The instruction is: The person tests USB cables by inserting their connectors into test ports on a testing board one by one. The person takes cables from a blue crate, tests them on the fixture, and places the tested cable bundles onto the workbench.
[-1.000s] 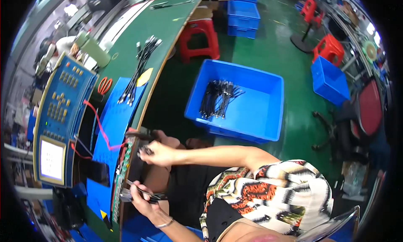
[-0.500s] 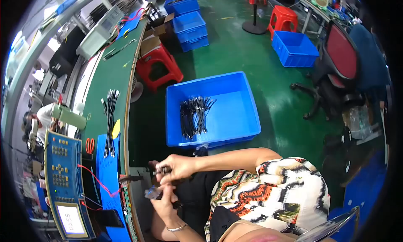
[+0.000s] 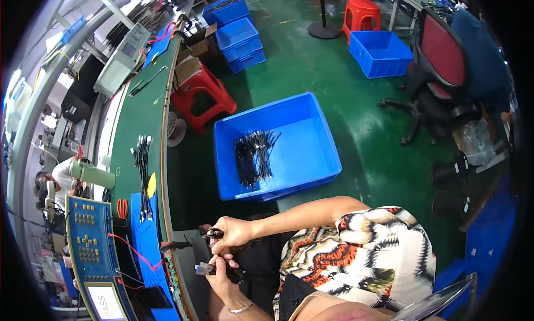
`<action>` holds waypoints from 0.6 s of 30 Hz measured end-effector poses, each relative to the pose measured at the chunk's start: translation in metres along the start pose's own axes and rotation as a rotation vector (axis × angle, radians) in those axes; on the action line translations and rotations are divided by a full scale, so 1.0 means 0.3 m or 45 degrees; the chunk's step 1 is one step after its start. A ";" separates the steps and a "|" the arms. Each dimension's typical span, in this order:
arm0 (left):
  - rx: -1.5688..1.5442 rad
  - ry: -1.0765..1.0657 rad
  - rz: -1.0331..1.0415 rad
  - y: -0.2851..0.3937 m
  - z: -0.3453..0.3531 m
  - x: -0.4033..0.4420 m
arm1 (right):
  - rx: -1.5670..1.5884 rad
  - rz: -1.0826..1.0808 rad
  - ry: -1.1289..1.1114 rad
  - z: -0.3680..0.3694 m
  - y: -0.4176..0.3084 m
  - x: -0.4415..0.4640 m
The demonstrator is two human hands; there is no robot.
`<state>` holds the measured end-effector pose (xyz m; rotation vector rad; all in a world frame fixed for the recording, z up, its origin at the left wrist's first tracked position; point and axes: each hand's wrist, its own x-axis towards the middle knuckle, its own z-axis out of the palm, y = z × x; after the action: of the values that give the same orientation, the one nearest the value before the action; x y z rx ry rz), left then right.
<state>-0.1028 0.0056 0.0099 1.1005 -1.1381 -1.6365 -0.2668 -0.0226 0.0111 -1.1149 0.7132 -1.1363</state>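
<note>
I'm standing in what is looking like an electronics workshop: a blue button panel (image 3: 88,254) is showing PASS on its screen (image 3: 104,302), bunched black cables (image 3: 143,173) are lying on a long green desk (image 3: 127,118), more are filling part of a blue bin (image 3: 303,151), and stacked blue crates (image 3: 239,40) and red plastic stools (image 3: 208,101) are standing about on the green floor (image 3: 289,65).

Green bench (image 3: 139,112) bears cables (image 3: 143,173), scissors (image 3: 122,208), blue sheet (image 3: 146,240), apparently a bottle (image 3: 94,175).

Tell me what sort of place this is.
Probably a cable-testing station on an electronics factory floor: a blue-panelled tester displays PASS, black cables lie bundled on the green workbench, and more fill part of a blue plastic bin.
</note>
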 end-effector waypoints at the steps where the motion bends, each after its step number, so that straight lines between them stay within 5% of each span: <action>1: -0.032 0.129 0.006 0.012 0.018 -0.007 | -0.137 -0.026 0.037 -0.004 -0.013 0.000; 6: -0.110 0.357 0.163 0.006 -0.060 0.002 | -0.414 -0.357 0.006 -0.050 -0.005 0.053; 7: -0.284 0.189 0.148 0.026 -0.045 -0.014 | -0.542 -0.329 -0.047 -0.051 -0.045 0.048; 10: 0.211 0.182 0.179 0.049 -0.031 -0.031 | -0.772 -0.395 -0.264 0.001 -0.068 0.085; 12: 0.268 0.140 0.132 0.058 -0.024 -0.069 | -0.609 -0.095 -0.373 0.055 -0.105 0.076; 15: 0.025 0.233 0.192 0.033 -0.038 -0.096 | -0.460 -0.172 -0.420 0.096 -0.037 0.100; 18: -0.104 0.328 0.264 0.017 -0.071 -0.118 | -0.348 0.069 -0.326 0.152 0.000 0.109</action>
<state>-0.0725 0.0330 0.0174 1.0680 -0.9732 -1.3274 -0.2161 -0.0393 0.0287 -1.4341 0.7052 -0.8463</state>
